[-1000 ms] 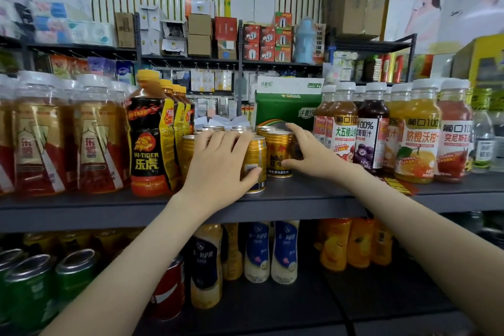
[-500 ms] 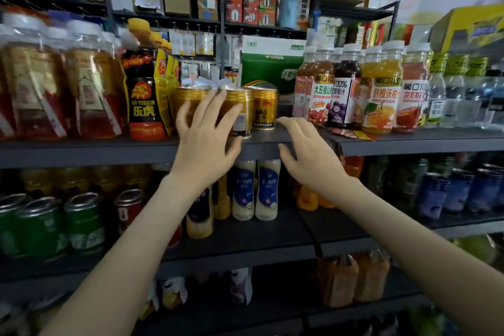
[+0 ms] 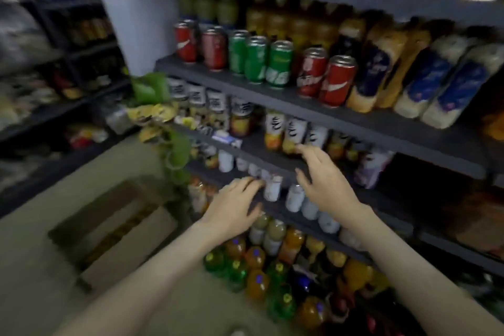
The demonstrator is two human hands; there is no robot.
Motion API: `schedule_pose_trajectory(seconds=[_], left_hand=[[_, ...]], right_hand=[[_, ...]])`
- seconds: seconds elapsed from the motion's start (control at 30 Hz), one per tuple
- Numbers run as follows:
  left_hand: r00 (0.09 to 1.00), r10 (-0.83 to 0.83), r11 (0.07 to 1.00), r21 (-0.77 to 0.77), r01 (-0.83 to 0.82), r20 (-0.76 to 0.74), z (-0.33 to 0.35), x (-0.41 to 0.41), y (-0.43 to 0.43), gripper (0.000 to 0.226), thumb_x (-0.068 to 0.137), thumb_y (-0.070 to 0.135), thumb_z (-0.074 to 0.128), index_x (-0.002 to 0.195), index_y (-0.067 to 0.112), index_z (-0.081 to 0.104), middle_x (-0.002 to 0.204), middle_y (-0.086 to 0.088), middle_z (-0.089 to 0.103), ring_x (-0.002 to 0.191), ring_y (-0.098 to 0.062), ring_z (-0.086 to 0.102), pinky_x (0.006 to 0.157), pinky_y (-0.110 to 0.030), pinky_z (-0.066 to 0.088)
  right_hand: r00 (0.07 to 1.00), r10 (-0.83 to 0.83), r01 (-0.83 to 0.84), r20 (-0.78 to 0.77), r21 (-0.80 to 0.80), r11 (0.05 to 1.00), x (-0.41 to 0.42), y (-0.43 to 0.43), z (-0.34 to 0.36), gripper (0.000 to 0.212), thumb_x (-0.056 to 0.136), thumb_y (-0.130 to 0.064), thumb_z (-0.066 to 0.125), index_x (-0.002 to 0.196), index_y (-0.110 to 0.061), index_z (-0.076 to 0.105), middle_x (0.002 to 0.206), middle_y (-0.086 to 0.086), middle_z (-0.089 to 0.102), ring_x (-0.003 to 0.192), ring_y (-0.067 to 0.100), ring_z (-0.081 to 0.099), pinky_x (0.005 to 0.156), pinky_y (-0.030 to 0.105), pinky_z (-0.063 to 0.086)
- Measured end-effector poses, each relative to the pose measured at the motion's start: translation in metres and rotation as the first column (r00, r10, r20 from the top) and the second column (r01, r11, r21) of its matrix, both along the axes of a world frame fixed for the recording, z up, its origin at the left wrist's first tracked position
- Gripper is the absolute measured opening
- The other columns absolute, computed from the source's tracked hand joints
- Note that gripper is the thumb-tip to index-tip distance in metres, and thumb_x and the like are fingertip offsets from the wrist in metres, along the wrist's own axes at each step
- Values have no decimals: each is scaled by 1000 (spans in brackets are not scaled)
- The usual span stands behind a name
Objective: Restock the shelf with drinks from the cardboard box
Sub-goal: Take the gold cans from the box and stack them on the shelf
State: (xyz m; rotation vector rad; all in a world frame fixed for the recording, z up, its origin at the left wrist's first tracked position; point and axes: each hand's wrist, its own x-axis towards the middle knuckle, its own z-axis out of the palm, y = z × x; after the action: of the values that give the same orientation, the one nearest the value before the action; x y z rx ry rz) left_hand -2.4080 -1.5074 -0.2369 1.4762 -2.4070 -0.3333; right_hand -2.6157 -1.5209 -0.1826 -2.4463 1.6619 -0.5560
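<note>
**Stock view: shelf, box, both hands free**

1. Shelf [image 3: 341, 117]: a dark unit of several tiers that fills the right of your view and runs down to the lower right. The picture is blurred, so labels cannot be read.
2. Floor [image 3: 41, 267]: pale, lower left, in front of the shelf.
3. Box [image 3: 131, 243]: brown cardboard, on the floor to the left of the shelf's foot and below left of your left hand. Its flaps are open. The inside is dark, and you cannot tell what it holds.
4. Left hand [image 3: 234, 210]: fingers straight and loosely spread, holding nothing. The fingertips are just beside a small white bottle [image 3: 272, 188] on a low tier; contact cannot be told.
5. Right hand [image 3: 324, 185]: fingers spread and holding nothing, in front of the tier edge above that bottle. The fingertips reach up near a row of white-topped juice packs [image 3: 289, 131].
6. Blue-label bottles [image 3: 447, 84]: pale, leaning in view, at the right of the can tier.
7. Red cans [image 3: 338, 80]: at the front of that tier, with more at its left end.
8. Green cans [image 3: 279, 65]: three, between the red groups.
9. Orange and green bottles [image 3: 256, 284]: clustered at the bottom, below your hands.
</note>
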Motion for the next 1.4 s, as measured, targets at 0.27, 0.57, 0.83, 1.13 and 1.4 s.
schedule_pose_trajectory(seconds=[0.27,0.57,0.83,1.13,1.4], left_hand=[[931,274,864,363,-348,240,-90,160,33,56,98,36,43,147,15,27,142,-8,40,126,-24,43,99,-32,41],[845,489,719,449,-531,217,-133,344,16,51,98,29,40,146,15,28,141,-9,43,123,-25,45,97,-33,42],[825,502,657,506,-559,260,-140,439,-44,55,97,23,39,148,10,24,141,-14,41,124,-31,44,97,-40,42],[749,563,516,560,-648,348,-205,503,-142,53,98,25,38,147,13,23,138,-11,43,120,-30,46,94,-40,44],[631,649,288,630,-721,425,-336,550,-226,62,99,18,37,152,26,6,146,-11,32,127,-31,40,96,-43,44]], right_hand=[[968,246,-222,-53,281,934,152,-33,-69,60,101,-24,41,153,-22,12,154,-3,26,111,24,56,62,17,45],[840,537,-472,-80,382,795,377,-105,-134,58,100,-19,42,152,-20,16,149,1,31,122,22,47,78,28,44],[790,594,-465,-150,485,741,477,-167,-167,58,100,-18,40,153,-19,15,147,3,33,114,22,52,69,28,41],[765,612,-362,-199,653,665,537,-277,-257,60,99,-14,43,151,-19,15,153,6,25,120,24,50,83,30,45],[725,635,-260,-267,747,611,565,-400,-390,64,95,-9,48,151,-17,18,149,9,32,131,25,39,97,35,43]])
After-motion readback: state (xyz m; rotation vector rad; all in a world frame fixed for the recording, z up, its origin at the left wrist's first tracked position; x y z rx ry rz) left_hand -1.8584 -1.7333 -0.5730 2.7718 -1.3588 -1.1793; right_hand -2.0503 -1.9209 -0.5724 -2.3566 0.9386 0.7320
